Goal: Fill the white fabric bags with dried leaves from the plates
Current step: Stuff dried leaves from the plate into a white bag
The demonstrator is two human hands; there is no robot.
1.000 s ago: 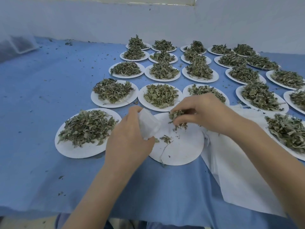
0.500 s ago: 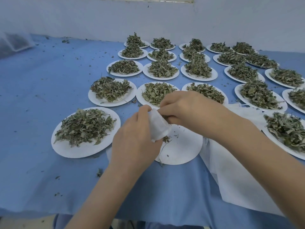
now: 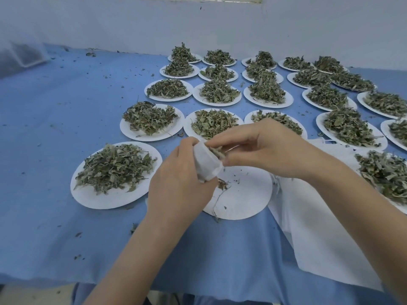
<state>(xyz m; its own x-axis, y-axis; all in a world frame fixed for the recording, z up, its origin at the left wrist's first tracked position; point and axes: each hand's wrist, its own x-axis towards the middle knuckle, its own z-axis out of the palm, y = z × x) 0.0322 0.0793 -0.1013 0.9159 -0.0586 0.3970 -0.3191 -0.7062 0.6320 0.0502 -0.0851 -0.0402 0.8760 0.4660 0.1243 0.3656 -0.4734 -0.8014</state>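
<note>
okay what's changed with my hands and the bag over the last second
The right hand lifted its pinch of leaves off the near plate and moved left to the bag, where it now pushes them into the mouth. The left hand kept gripping the bag, raising it slightly. The full plates stayed put.

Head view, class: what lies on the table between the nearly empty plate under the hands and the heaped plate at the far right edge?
In the head view, a stack of flat white fabric bags lies between the nearly empty plate and the heaped plate.

Hands (image 3: 220,164) seemingly stuffing bag (image 3: 206,165)
</note>
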